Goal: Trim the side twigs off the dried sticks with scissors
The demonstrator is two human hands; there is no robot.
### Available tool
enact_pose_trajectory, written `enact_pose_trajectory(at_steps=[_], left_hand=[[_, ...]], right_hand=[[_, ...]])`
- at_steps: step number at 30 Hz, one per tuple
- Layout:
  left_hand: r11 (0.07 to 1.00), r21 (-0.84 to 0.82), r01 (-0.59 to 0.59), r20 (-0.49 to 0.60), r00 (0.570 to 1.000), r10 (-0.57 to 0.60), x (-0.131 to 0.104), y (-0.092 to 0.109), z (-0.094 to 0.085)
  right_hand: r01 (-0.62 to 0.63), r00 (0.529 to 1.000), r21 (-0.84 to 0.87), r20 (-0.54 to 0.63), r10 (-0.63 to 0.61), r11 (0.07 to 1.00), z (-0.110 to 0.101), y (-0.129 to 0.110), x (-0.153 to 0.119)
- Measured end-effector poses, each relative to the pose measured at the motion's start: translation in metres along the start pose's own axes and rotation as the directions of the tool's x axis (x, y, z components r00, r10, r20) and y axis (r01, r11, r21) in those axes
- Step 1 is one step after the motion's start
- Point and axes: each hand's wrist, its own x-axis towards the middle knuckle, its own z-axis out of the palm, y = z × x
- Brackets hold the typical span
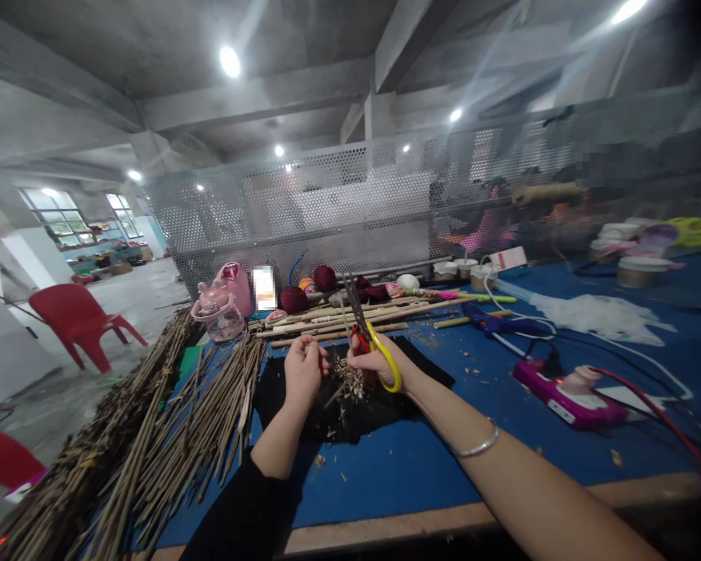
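Note:
My right hand (pixel 379 365) is closed on a pair of scissors (pixel 359 308) with yellow and red on the handles. Their dark blades point up and away from me. To the left, my left hand (pixel 304 366) has its fingers curled together in a pinch; anything in them is too small to make out. Between and below both hands, a heap of light wood shavings (pixel 350 383) lies on a black cloth (pixel 321 421), which is spread over the blue tabletop (pixel 397 483).
Long thin sticks (pixel 199 436) lie in bundles at the left. Behind the hands are thicker canes (pixel 327 319), dark red yarn balls (pixel 294 299), a pink basket (pixel 219 315) and a perforated metal screen (pixel 327 202). Rightward are a purple power strip (pixel 569 397), cables and a blue glue gun (pixel 491 319).

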Motion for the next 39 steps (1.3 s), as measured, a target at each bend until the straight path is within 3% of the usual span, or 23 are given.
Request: enact_pose_trajectory(at_steps=[3, 7, 14, 20, 25, 30, 34, 39], left_hand=[[0.996, -0.033, 0.081, 0.048, 0.996, -0.079, -0.001, -0.002, 0.002], [0.983, -0.107, 0.151, 0.090, 0.986, -0.141, -0.004, -0.002, 0.004], [0.981, -0.152, 0.120, 0.169, 0.981, -0.094, -0.007, 0.004, 0.004], [0.998, -0.023, 0.066, 0.143, 0.988, -0.062, -0.007, 0.002, 0.004], [0.999, 0.034, 0.003, 0.107, 0.994, -0.006, -0.001, -0.005, 0.000], [0.896, 0.388, -0.218, 0.054, 0.975, 0.214, 0.001, -0.003, -0.007], [0.822, 0.539, -0.183, -0.022, 0.973, 0.230, 0.006, 0.001, -0.015], [0.805, 0.578, -0.134, -0.119, 0.962, 0.246, 0.018, 0.000, -0.027]], right_hand=[[0.025, 0.998, -0.112, -0.049, -0.030, 0.993, 0.000, 0.000, 0.001], [0.007, 1.000, -0.120, 0.005, -0.006, 0.993, 0.002, -0.002, -0.001], [-0.016, 0.995, -0.203, 0.092, 0.035, 0.979, 0.003, -0.002, -0.004], [-0.018, 0.982, -0.283, 0.173, 0.070, 0.959, -0.001, 0.002, -0.003], [-0.060, 0.984, -0.256, 0.147, 0.100, 0.965, -0.001, 0.004, -0.003], [-0.088, 0.982, -0.061, 0.162, 0.097, 0.994, -0.004, 0.004, -0.002], [-0.107, 0.977, 0.078, 0.193, 0.090, 0.991, -0.019, -0.009, -0.001], [-0.089, 0.986, 0.008, 0.144, 0.087, 0.996, -0.053, -0.028, -0.002]])
